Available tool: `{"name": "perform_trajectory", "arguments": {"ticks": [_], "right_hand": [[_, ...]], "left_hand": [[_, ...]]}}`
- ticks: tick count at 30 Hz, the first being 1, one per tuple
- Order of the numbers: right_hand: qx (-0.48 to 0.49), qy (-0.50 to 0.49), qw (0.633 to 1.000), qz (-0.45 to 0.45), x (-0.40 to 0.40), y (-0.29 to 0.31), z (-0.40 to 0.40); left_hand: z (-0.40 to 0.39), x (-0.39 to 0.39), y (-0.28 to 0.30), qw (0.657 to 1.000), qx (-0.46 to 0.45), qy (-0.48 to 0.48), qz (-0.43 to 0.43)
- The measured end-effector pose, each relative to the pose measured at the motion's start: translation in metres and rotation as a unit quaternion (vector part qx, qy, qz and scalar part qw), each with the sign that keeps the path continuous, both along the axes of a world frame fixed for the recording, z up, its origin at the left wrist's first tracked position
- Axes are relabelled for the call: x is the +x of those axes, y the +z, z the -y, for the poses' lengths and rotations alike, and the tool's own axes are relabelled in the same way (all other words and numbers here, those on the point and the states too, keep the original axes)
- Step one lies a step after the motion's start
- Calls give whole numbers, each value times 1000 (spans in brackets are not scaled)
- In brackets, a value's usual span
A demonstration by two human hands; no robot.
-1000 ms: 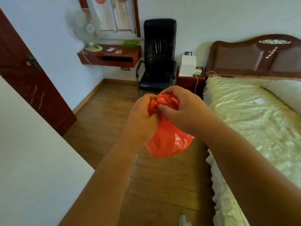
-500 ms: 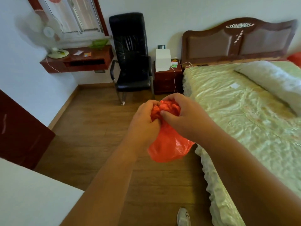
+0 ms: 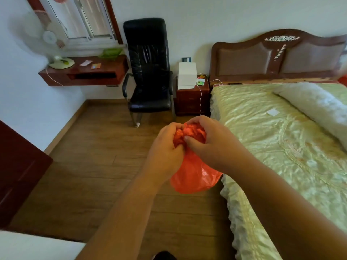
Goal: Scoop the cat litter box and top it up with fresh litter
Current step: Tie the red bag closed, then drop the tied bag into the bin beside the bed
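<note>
While unlabelled, red bag [image 3: 193,175] is gripped by both hands

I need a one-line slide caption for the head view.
Both hands, left and right, bunch the neck of a red bag beside the bed.

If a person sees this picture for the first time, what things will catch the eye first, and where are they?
First comes the red plastic bag in the middle, bunched at its top, where the left hand and the right hand both hold it above the wooden floor. Next, the bed with its shiny pale green cover fills the right side. A black chair stands at the far wall.
</note>
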State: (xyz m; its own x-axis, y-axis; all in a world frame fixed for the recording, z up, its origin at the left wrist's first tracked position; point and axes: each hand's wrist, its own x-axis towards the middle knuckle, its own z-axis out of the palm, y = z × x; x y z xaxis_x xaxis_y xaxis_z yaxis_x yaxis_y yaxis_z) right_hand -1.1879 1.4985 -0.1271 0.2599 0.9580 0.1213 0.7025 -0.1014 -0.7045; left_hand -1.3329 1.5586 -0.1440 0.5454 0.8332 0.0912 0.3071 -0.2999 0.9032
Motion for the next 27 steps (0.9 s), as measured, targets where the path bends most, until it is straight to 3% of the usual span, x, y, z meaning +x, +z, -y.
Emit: {"name": "perform_trajectory", "arguments": {"ticks": [8, 16, 27], "right_hand": [[-11, -20, 1000, 7, 38, -8, -79], [-17, -57, 998, 22, 71, -11, -203], [-39, -74, 996, 12, 101, -26, -364]], "left_hand": [[-85, 42, -14, 1000, -3, -14, 4], [-218, 79, -22, 998, -12, -58, 28], [-384, 112, -37, 996, -7, -83, -16]]}}
